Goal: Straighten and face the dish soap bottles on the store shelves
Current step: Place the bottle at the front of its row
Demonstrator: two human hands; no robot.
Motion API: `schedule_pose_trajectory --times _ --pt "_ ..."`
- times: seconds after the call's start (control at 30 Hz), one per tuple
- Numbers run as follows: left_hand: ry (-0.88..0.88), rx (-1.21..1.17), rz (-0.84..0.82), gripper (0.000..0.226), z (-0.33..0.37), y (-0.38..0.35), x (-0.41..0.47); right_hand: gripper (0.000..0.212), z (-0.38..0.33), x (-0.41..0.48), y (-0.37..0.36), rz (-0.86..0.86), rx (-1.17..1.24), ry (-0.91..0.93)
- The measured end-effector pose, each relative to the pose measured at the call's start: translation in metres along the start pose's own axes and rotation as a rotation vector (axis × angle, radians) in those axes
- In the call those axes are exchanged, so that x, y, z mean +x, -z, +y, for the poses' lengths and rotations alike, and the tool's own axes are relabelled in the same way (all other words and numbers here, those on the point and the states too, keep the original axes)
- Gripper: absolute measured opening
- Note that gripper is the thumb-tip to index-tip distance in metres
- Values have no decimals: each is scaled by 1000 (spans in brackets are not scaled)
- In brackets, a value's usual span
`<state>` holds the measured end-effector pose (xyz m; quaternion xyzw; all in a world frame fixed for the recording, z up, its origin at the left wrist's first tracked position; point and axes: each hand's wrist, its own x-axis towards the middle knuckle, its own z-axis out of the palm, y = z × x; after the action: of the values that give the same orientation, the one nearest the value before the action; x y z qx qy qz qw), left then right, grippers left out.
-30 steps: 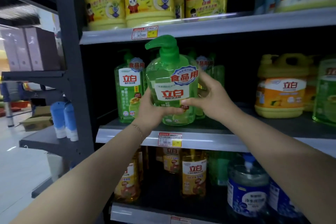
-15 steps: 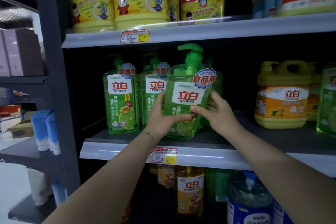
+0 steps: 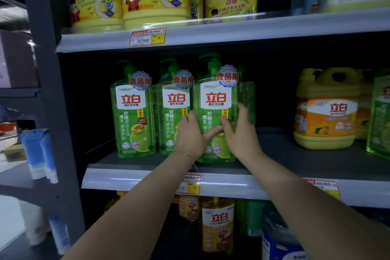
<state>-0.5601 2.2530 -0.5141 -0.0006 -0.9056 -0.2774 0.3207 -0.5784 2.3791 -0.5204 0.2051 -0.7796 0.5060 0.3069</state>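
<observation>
Third green pump bottle (image 3: 215,101) stands upright on the middle shelf (image 3: 147,181), label forward, beside its neighbours (image 3: 132,112); left hand (image 3: 191,135) and right hand (image 3: 240,136) curl round its lower sides, thumbs across the front; placing looks nearly finished; next, probably letting go, then nudging it flush.

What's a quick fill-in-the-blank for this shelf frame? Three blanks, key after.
1. The left hand and right hand both grip the ____ of three front-row green pump bottles, the held bottle.
2. The held bottle's label faces ____ the camera.
3. The orange-label jug stands to the ____ of the held bottle, on the same shelf.
Missing words: rightmost; toward; right.
</observation>
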Motion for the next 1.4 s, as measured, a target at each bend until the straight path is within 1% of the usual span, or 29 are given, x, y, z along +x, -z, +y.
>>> schedule_pose_trajectory --times 0.1,0.27,0.33,0.4,0.47,0.6,0.7,0.83,0.93,1.0,1.03,1.1,1.17,1.2,1.27,1.33,1.4 --pt "-102 216 69 103 -16 2 1 64 4 -4 -7 1 -51 11" --pt "-235 453 13 109 -40 5 5 74 2 -12 -11 -3 -227 -14" --pt "-291 560 -12 103 -51 12 12 82 0 -15 -11 -10 -330 -2" --pt "-346 597 -20 89 -58 22 17 89 -1 -17 -11 -11 -410 14" --pt "-364 628 -12 76 -63 30 21 91 -1 -18 -12 0 -443 18" --pt "-376 858 -24 57 -66 37 25 91 0 -17 -11 14 -459 14" --pt "-380 950 -27 59 -68 40 23 90 1 -18 -11 5 -446 19" --pt "-409 945 -56 64 -72 50 20 87 1 -19 -10 -13 -442 45" --pt "-392 866 -42 63 -70 55 12 83 2 -19 -9 -29 -414 69" --pt "-382 732 44 50 -61 56 2 80 2 -20 -7 -34 -391 85" --pt "-413 666 94 43 -58 56 -2 80 2 -19 -8 -53 -371 88" --pt "-555 587 163 39 -49 52 -13 80 0 -17 -1 -117 -301 76" --pt "-702 543 167 36 -31 46 -24 78 1 -15 16 -210 -240 85" --pt "-751 532 160 34 -20 43 -29 71 2 -15 29 -247 -251 112" --pt "-812 498 137 31 7 33 -36 51 6 -15 61 -256 -359 181" --pt "-823 441 88 28 36 18 -40 35 14 -17 99 -187 -470 223" --pt "-818 383 40 28 66 -2 -42 27 25 -19 137 -113 -558 222"
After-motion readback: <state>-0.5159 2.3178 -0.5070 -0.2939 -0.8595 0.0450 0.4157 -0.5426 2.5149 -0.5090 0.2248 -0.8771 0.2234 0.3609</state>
